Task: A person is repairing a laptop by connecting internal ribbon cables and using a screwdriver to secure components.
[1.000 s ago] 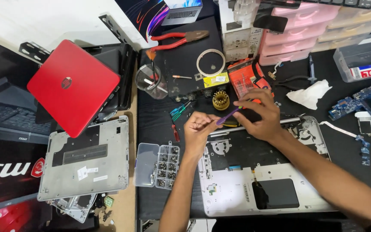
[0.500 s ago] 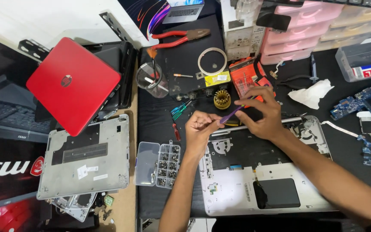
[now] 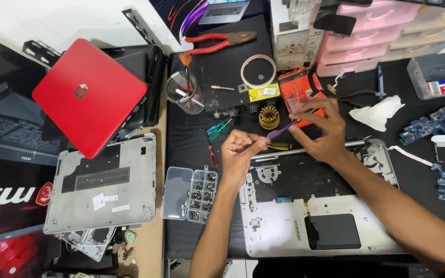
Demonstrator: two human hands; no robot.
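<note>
Both hands over opened laptop base (image 3: 305, 226) at 6 o'clock. Left hand (image 3: 239, 154) & right hand (image 3: 321, 135) pinch a thin purple strip (image 3: 283, 131) btwn them, fingers closed on each end, strip tilted up toward 1 o'clock. Screw tray (image 3: 190, 193) just at 9 o'clock of left hand. Red laptop (image 3: 88, 95) at 10 o'clock, grey cover (image 3: 103, 185) below it. Pliers (image 3: 217, 42) at 12 o'clock, tissue (image 3: 377, 112) at 2 o'clock on dark surface (image 3: 186, 139).

right hand (image 3: 319, 133) shifted slightly up, purple strip (image 3: 283, 130) raised

Red laptop (image 3: 88, 95), purple tool (image 3: 283, 130), pink drawers (image 3: 382, 36)
</note>
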